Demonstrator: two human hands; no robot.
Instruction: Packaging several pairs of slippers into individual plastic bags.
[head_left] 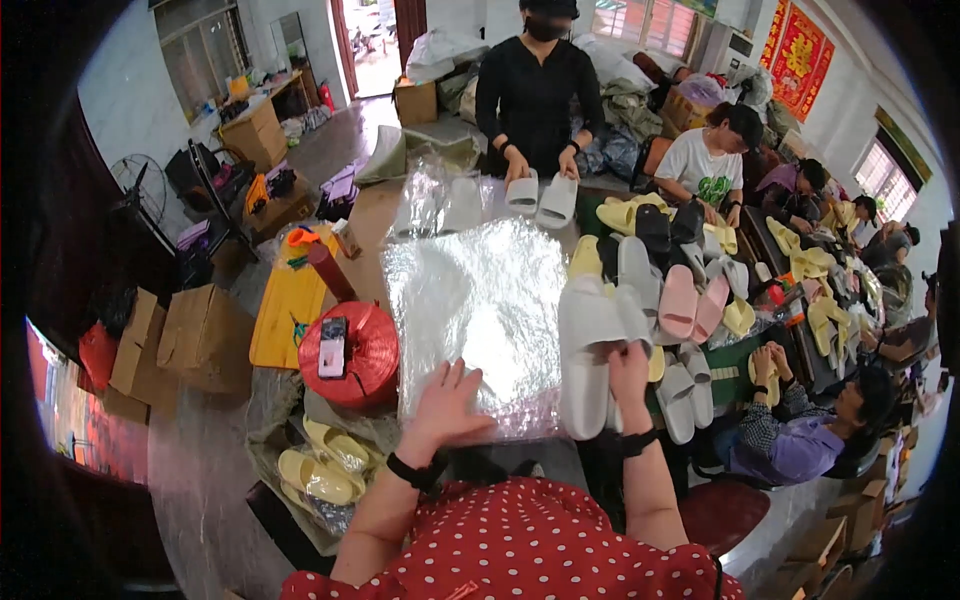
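Observation:
My left hand point(447, 405) lies with its fingers spread on the near part of a stack of shiny clear plastic bags point(500, 320) at the middle of the table. To the right of the stack, my right hand point(628, 375) has its fingers curled on the side of a white slipper point(592, 315). That slipper lies with other white ones at the near edge of a slipper pile. Just beyond my right hand are pink slippers point(678, 302), a yellow slipper point(585, 258) and grey-white slippers point(677, 400).
A phone point(332, 346) rests on a red twine roll point(350, 375) left of the bags. Yellow slippers point(322, 474) lie at lower left. Across the table a person in black point(540, 100) handles white slippers point(540, 200). More people sit along the right. Cardboard boxes point(206, 340) stand left.

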